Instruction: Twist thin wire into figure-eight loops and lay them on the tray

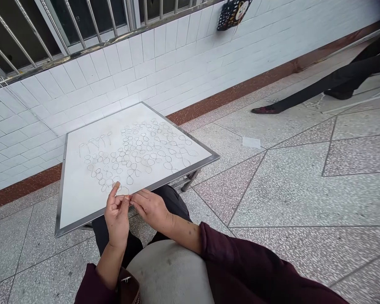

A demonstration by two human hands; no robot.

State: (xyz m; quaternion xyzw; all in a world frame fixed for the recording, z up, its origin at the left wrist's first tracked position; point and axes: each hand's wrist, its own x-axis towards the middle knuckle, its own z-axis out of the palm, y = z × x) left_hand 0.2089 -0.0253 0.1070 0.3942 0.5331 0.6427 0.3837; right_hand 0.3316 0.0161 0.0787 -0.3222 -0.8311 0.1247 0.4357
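Smooth white board (82,198) bears thin wire loops (139,150); right hand (150,209) pinches one.

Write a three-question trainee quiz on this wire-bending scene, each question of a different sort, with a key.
1. True or false: the left hand and right hand pinch a thin wire piece together at the near edge of the white board.
2. Where do the finished wire loops lie? A) on the board B) on the floor C) in a basket
3. Fill in: another person's leg shows at the upper ___ of the view.
Key: 1 true; 2 A; 3 right.
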